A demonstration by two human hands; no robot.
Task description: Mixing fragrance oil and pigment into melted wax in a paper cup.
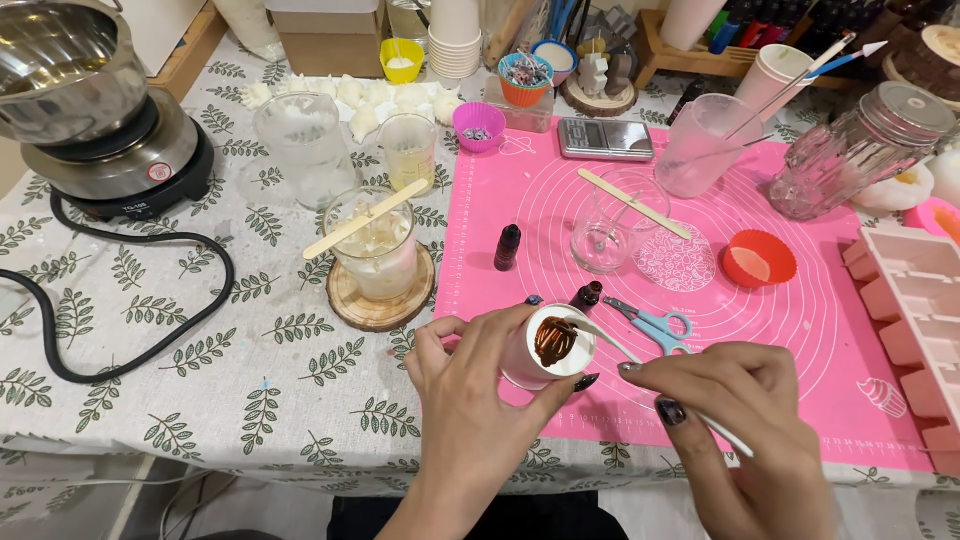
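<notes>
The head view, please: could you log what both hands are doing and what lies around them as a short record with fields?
left hand: left hand grips a small white cup, tilted toward the camera
cup contents: brown paste
right hand: right hand holds a white stick, its tip in the paste
nearby: blue scissors, two small dark bottles
surface: pink mat on a leaf-print cloth

A brown cardboard box [330, 40] is seen at eleven o'clock; a round red-and-white label [159, 171] is stuck on the hotplate [120, 165] at ten
</notes>
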